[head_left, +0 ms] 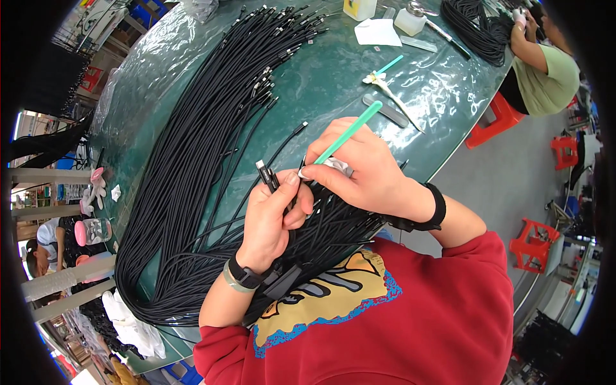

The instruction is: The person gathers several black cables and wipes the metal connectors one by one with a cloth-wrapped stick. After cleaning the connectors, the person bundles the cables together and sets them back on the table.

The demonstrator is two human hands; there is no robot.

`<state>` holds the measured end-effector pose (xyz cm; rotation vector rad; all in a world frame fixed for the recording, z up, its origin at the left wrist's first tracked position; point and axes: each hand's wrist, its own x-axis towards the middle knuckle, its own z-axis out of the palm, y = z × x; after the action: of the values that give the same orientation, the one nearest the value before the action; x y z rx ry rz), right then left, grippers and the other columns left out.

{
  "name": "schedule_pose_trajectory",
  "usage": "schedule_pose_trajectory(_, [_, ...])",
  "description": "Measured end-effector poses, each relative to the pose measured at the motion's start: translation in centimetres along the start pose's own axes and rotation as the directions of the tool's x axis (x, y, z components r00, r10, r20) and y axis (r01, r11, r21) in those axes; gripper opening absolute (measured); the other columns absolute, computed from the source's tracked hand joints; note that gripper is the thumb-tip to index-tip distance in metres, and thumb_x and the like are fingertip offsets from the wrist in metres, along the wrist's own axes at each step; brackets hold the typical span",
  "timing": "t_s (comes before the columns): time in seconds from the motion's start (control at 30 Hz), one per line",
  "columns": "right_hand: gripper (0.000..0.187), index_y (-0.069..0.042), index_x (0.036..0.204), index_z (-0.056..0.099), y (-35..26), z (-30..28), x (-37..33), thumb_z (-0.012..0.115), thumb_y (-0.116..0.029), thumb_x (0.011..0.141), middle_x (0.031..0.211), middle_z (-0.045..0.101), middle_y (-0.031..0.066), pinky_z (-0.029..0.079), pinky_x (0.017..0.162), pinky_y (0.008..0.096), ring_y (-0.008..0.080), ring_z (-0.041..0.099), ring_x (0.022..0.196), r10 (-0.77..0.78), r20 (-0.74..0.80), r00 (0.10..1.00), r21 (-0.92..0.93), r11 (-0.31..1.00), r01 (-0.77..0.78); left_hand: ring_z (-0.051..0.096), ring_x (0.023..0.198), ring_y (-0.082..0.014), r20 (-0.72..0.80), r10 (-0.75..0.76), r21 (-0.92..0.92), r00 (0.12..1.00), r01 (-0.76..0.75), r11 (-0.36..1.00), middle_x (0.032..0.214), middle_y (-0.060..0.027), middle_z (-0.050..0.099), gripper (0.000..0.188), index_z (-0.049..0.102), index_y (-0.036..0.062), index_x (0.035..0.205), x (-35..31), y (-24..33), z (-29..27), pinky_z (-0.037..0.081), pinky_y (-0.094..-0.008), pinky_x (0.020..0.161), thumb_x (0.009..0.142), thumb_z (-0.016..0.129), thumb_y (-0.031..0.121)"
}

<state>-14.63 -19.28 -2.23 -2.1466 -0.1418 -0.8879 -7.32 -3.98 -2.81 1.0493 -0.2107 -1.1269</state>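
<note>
My left hand (pixel 273 215) is closed around a few black cable ends (pixel 266 174), whose plugs stick up between the thumb and fingers. My right hand (pixel 362 170) pinches a flat green stick (pixel 350 131) that slants up and to the right. A crumpled white cloth (pixel 339 167) is tucked in the same hand. The stick's lower end meets the left thumb and the cable ends; the exact contact is hidden by the fingers. A large bundle of black cables (pixel 186 141) curves over the table on the left and passes beneath both hands.
On the green table (pixel 314 77) lie a second green stick with white cloth (pixel 377 77), a grey flat tool (pixel 388 112), a white paper (pixel 377 32) and small bottles (pixel 410 20). Another cable coil (pixel 475 29) lies near a seated co-worker (pixel 552 70). Red stools (pixel 494 122) stand to the right.
</note>
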Motion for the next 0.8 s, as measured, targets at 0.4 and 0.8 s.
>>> schedule_pose_trajectory(0.4, [0.012, -0.007, 0.075, 0.057, -0.1, -0.6, 0.4, 0.066, -0.006, 0.066, 0.070, 0.053, 0.0061, 0.039, 0.062, 0.0320, 0.0239, 0.050, 0.069, -0.002, -0.051, 0.999, -0.115, 0.993, -0.004, 0.024, 0.042, -0.0016, -0.035, -0.039, 0.041, 0.999, 0.041, 0.998, 0.054, 0.0039, 0.038, 0.025, 0.053, -0.0058, 0.097, -0.4, 0.3, 0.5, 0.016, -0.0175, 0.037, 0.088, 0.045, 0.016])
schedule_pose_trajectory(0.8, [0.011, -0.005, 0.074, 0.056, -0.1, -0.8, 0.3, 0.065, -0.005, 0.068, 0.069, 0.054, 0.0060, 0.038, 0.059, 0.0305, 0.0233, 0.051, 0.064, 0.064, -0.036, 0.997, -0.023, 0.998, -0.065, 0.025, 0.042, -0.0020, -0.071, -0.021, 0.061, 0.997, 0.025, 0.998, 0.052, 0.0051, 0.035, 0.024, 0.054, -0.0047, 0.090, -0.5, 0.0, 0.6, 0.016, -0.0177, 0.037, 0.088, 0.046, 0.018])
